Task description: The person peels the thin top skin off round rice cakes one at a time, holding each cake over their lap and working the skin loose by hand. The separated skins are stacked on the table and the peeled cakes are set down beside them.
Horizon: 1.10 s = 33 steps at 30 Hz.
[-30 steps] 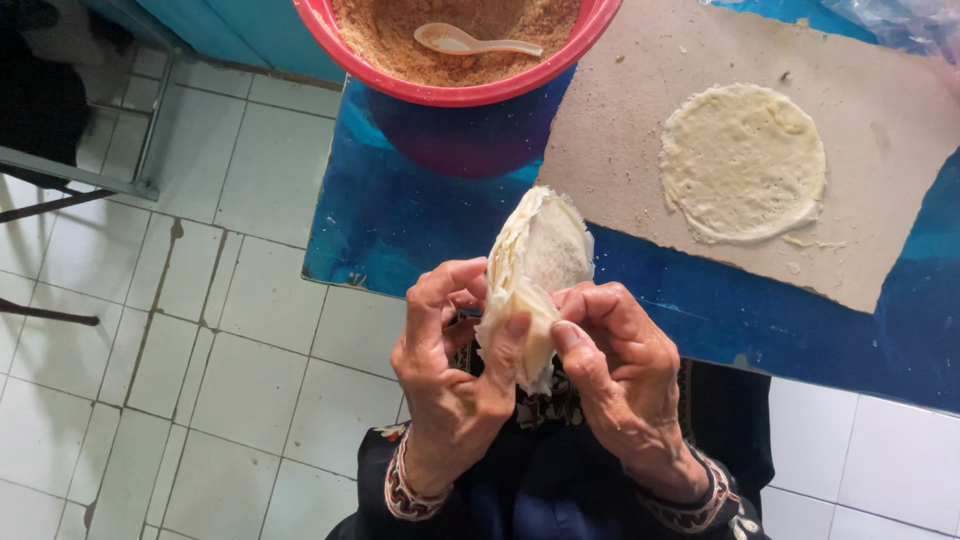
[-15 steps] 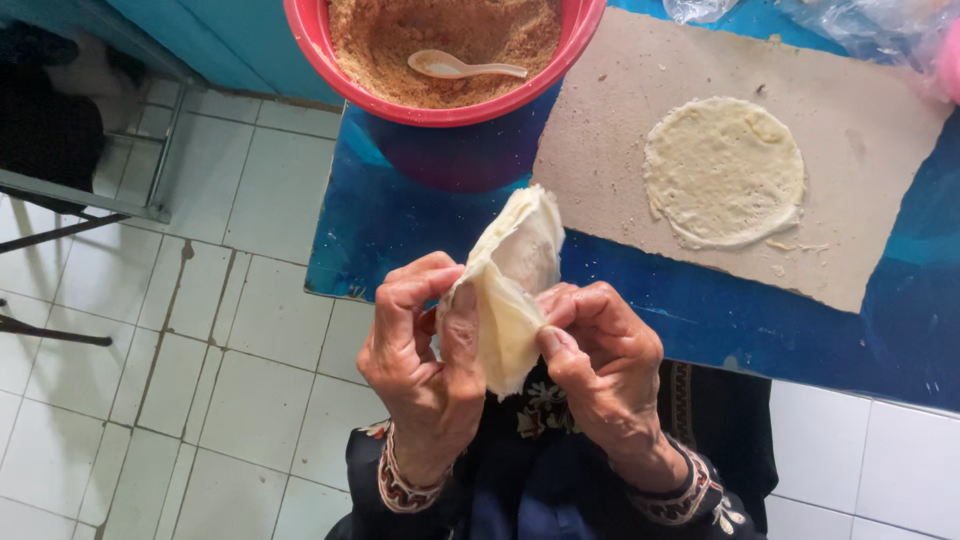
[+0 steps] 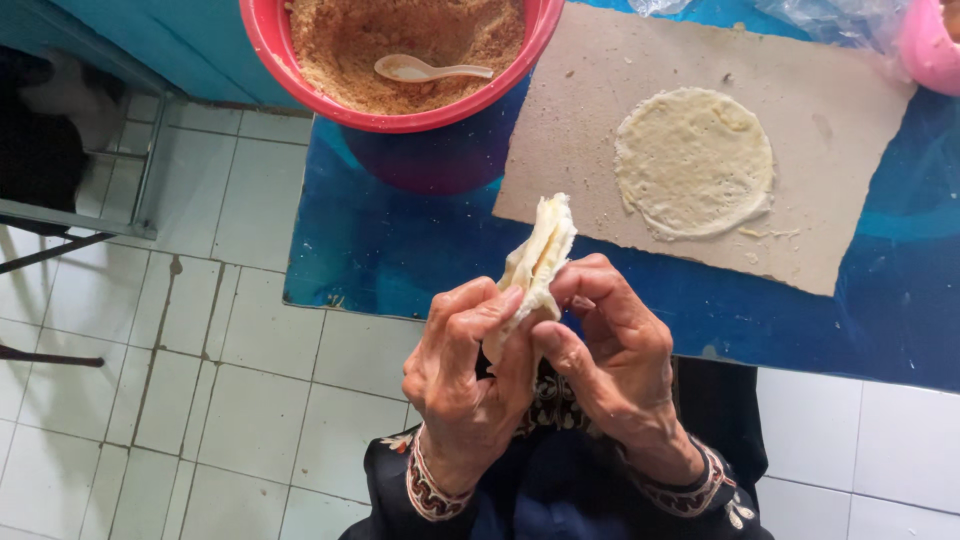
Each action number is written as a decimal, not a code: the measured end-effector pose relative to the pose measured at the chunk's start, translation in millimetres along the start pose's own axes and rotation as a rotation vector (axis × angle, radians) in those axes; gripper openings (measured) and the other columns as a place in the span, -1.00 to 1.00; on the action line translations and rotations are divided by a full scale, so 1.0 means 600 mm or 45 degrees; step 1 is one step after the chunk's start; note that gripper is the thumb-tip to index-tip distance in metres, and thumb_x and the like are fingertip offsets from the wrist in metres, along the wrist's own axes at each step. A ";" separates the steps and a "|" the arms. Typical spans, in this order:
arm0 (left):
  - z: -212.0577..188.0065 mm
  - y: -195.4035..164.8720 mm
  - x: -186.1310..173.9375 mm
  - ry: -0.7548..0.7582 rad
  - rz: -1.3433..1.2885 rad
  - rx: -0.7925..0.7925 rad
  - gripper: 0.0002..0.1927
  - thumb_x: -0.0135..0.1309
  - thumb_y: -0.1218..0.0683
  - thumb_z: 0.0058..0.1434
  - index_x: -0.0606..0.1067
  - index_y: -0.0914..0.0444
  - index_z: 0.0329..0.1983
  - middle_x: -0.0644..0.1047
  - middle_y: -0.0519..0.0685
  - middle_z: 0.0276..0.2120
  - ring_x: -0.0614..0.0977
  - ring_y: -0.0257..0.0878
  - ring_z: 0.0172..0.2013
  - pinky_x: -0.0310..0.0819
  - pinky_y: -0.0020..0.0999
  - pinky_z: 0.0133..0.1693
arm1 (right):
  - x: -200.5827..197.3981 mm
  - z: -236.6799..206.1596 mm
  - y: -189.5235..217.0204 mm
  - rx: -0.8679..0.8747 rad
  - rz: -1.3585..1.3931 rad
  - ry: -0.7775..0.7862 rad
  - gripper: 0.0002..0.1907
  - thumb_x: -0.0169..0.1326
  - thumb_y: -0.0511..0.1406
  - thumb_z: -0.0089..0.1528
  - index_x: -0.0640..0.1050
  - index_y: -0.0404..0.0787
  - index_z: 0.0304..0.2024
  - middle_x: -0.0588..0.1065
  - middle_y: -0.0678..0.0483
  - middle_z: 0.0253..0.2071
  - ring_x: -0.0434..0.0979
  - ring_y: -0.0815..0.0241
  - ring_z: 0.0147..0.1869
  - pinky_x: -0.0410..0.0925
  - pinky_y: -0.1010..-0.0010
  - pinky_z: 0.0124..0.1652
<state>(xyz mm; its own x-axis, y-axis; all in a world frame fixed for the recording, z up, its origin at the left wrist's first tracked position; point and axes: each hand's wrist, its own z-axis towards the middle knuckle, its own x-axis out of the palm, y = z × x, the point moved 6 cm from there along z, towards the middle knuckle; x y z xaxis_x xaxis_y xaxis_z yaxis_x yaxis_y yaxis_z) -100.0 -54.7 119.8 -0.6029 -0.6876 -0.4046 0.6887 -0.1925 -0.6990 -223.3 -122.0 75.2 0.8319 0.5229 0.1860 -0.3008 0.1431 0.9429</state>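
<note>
Two bare hands pinch a folded round of pale, cream-coloured dough (image 3: 538,262) in the air, just off the near edge of a blue table (image 3: 400,260) and above a white tiled floor (image 3: 200,370). The left hand (image 3: 470,385) is closed on the lower part of the dough, its fingers curled over the fold and the thumb pressed against it. The right hand (image 3: 610,350) grips the same piece from the other side, forefinger and thumb clamped on the seam. The dough stands nearly upright, its upper end poking out above both hands and leaning slightly toward the table.

Dark sleeves with patterned embroidered cuffs (image 3: 430,490) show at both wrists.

On the table, a sheet of grey-brown cardboard (image 3: 600,110) lies toward the far right part, its lower corner pointing toward the near edge. A flat, thin disc of pale dough (image 3: 693,162) rests on the cardboard, well apart from the hands. At the far left corner of the table sits a round red plastic basin (image 3: 400,120) filled with brown, crumbly filling (image 3: 340,40); a white plastic spoon (image 3: 425,70) lies on the crumbs. A pink rounded object (image 3: 930,45) is cut off at the far right edge, just beside a clear plastic bag (image 3: 830,18). A metal frame (image 3: 140,170) stands on the floor to the left.
</note>
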 end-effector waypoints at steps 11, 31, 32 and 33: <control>-0.039 -0.026 0.045 0.172 -0.175 -0.068 -0.84 0.19 0.25 0.34 0.50 0.29 -0.05 0.58 0.03 -0.15 0.69 -0.05 -0.05 0.62 -0.29 -0.03 | -0.092 -0.085 -0.024 0.283 0.021 -0.326 -0.83 0.05 -0.37 0.40 0.45 -0.36 -0.01 0.48 0.10 -0.07 0.42 0.42 -0.04 0.35 0.59 0.00; 0.003 -0.001 0.012 0.096 0.084 -0.017 -0.75 0.11 0.32 0.38 0.49 0.27 0.10 0.58 0.09 0.02 0.69 -0.06 0.02 0.65 -0.28 0.03 | -0.080 -0.098 -0.088 0.395 0.420 -0.393 -0.78 0.12 -0.35 0.40 0.45 -0.33 0.05 0.49 0.12 -0.15 0.44 0.39 -0.09 0.36 0.53 -0.02; 0.004 0.005 0.010 0.096 0.021 -0.058 -0.73 0.06 0.34 0.41 0.47 0.28 0.14 0.58 0.09 0.07 0.69 -0.03 0.08 0.64 -0.27 0.08 | -0.078 -0.096 -0.085 0.395 0.387 -0.392 -0.76 0.13 -0.35 0.41 0.44 -0.34 0.07 0.49 0.10 -0.14 0.45 0.37 -0.08 0.36 0.52 -0.02; 0.005 0.007 0.010 0.151 0.029 -0.054 -0.72 0.05 0.35 0.39 0.50 0.27 0.12 0.57 0.09 0.07 0.69 -0.02 0.07 0.64 -0.26 0.06 | -0.073 -0.090 -0.081 0.395 0.368 -0.341 -0.71 0.12 -0.33 0.39 0.43 -0.33 0.11 0.49 0.11 -0.10 0.46 0.37 -0.03 0.38 0.51 0.02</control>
<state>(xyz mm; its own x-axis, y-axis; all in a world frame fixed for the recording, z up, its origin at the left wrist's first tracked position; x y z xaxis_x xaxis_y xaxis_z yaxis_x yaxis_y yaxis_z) -99.4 -61.8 116.3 -0.6323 -0.6034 -0.4860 0.6868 -0.1463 -0.7119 -270.3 -106.6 6.5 0.8376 0.2644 0.4781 -0.4177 -0.2541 0.8723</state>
